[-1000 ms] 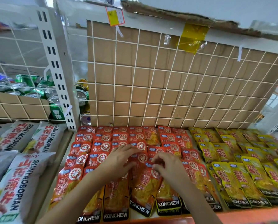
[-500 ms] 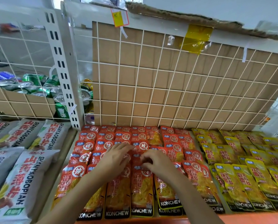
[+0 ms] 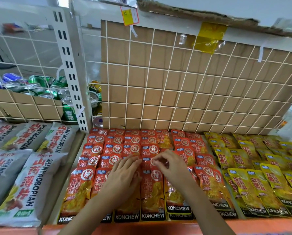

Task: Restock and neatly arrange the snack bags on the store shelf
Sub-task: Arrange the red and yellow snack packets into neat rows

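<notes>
Red KONCHEW snack bags (image 3: 152,189) lie in overlapping rows on the shelf (image 3: 260,224), from the wire grid back down to the orange front edge. My left hand (image 3: 123,175) lies flat on the bags in the middle columns, fingers straight and pointing to the back. My right hand (image 3: 172,165) is just to its right, fingers curled, pinching the top edge of a red bag (image 3: 154,161) in the middle row. Yellow KONCHEW bags (image 3: 253,168) fill the rows to the right.
Large grey and white SHANYAOBOPIAN bags (image 3: 23,182) lie on the neighbouring shelf at left. A white upright post (image 3: 69,68) divides the two bays. Behind the wire grid (image 3: 175,82) stands cardboard, and drink cans (image 3: 40,85) sit behind it at left.
Both hands have moved a little towards the back of the shelf, up the red rows. My right hand's fingers have closed on a bag's top edge.
</notes>
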Motion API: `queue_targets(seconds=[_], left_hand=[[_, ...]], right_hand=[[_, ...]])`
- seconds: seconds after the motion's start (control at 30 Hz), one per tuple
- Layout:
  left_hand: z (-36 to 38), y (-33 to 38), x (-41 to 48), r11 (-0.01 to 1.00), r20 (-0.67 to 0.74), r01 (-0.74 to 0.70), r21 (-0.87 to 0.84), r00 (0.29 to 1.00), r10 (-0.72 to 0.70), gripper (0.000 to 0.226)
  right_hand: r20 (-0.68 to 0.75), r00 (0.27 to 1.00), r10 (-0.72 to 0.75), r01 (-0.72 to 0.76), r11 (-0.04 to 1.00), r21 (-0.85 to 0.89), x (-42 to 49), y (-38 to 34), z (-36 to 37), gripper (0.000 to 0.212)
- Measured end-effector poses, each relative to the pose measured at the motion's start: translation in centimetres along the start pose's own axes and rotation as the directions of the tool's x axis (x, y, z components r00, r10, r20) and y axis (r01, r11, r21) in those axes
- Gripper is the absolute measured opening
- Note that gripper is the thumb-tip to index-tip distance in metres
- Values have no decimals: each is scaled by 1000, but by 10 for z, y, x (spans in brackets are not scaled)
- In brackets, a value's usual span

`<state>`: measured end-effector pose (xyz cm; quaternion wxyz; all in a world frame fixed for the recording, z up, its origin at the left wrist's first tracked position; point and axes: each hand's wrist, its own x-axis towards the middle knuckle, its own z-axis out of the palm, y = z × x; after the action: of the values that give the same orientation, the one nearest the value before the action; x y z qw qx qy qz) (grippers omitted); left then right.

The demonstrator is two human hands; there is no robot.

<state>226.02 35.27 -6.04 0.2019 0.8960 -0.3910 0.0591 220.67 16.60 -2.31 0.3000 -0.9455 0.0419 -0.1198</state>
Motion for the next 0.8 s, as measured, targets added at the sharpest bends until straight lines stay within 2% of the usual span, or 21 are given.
queue_targets(seconds=[0.1,0.23,0.4,0.6,0.8], left_hand=[[1,6,-6,995,17,-14,95,1000,12,51],[6,12,-14,977,108,5,213,994,-29,58],[8,17,-20,975,177,51,217,980,-91,74],[11,18,-19,975,184,52,216,979,-93,79],[11,19,-18,977,192,59,205,977,-99,80]], right_hand=[[-31,999,37,-39,996,-74,-2,5,-4,19],[17,996,83,-77,975,-207,3,6,-5,31],[78,984,159,-135,958,-252,13,3,1,38],[-11,979,205,-205,967,-151,18,6,6,21],[-37,974,223,-226,962,-152,21,8,9,17]])
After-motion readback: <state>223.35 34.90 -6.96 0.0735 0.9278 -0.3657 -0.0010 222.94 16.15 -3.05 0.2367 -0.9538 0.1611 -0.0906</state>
